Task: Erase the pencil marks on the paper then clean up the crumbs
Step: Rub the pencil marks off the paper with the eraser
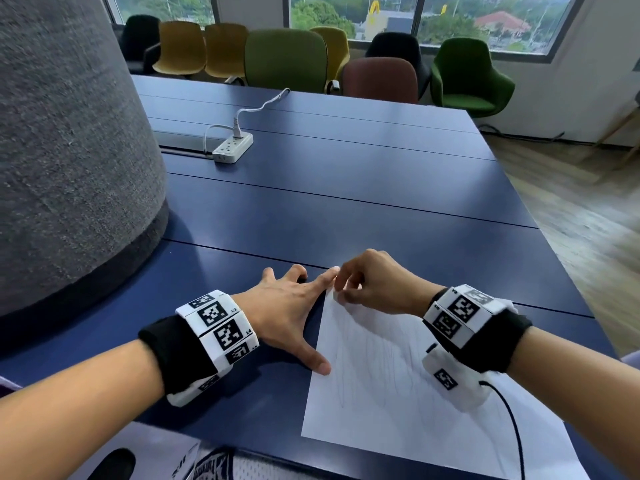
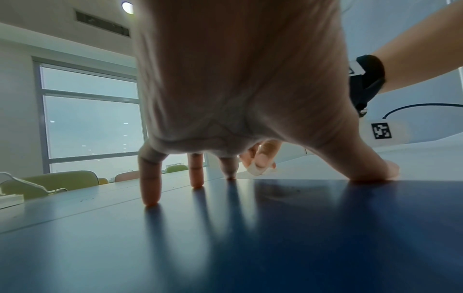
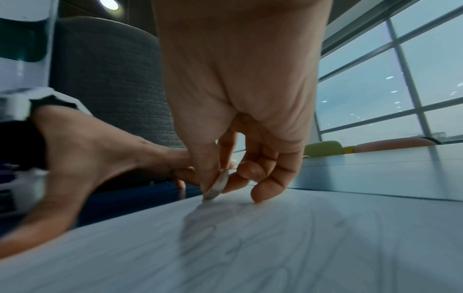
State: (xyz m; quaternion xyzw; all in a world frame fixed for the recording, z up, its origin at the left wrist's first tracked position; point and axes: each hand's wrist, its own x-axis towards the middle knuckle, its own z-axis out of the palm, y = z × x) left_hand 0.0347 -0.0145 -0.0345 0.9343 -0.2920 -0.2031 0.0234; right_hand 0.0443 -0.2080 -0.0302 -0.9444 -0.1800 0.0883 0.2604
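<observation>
A white sheet of paper [image 1: 381,386] with faint pencil loops lies on the blue table [image 1: 311,209] in front of me. My left hand [image 1: 294,306] is spread flat, fingers straight, its thumb [image 1: 320,367] on the paper's left edge and its index finger by the far corner. My right hand [image 1: 363,285] pinches a small white eraser [image 3: 216,187] between thumb and fingers, its tip down on the paper [image 3: 275,247] near the far corner. From the left wrist view, the eraser [image 2: 255,170] shows beyond my spread fingertips [image 2: 150,198].
A large grey fabric-covered column [image 1: 62,150] stands on the table's left side. A white power strip [image 1: 232,147] with its cable lies further back. Several chairs [image 1: 287,60] line the far edge. The table's right edge [image 1: 554,237] drops to a wooden floor.
</observation>
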